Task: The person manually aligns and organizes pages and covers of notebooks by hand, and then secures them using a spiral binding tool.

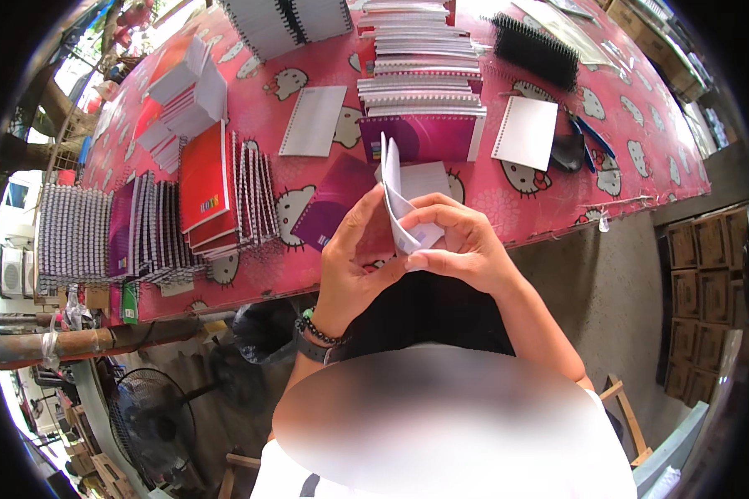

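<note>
Over the near edge of the table I hold a thin sheaf of white paper sheets (391, 179) upright, its sheets bowed. My left hand (348, 249), with a bracelet and a dark watch band at the wrist, closes on its left side. Pinched on the lower right part of the sheaf is my right hand (462, 237), fingers curled. Behind my left hand lies a purple notebook cover (333, 200). A lined white sheet (429, 179) lies just beyond the sheaf, partly hidden. Farther back runs a long row of punched paper blocks (424, 83) with a purple cover (441, 137) in front.
On the left stand wire-bound notebooks (75, 237), red notebooks (204, 179) and fanned stacks (187, 96). Right of the row are a white pad (526, 133), blue-handled pliers (592, 137) and black spiral coils (534, 51). A fan (151, 412) stands below left; a wooden chair (628, 420) is lower right.
</note>
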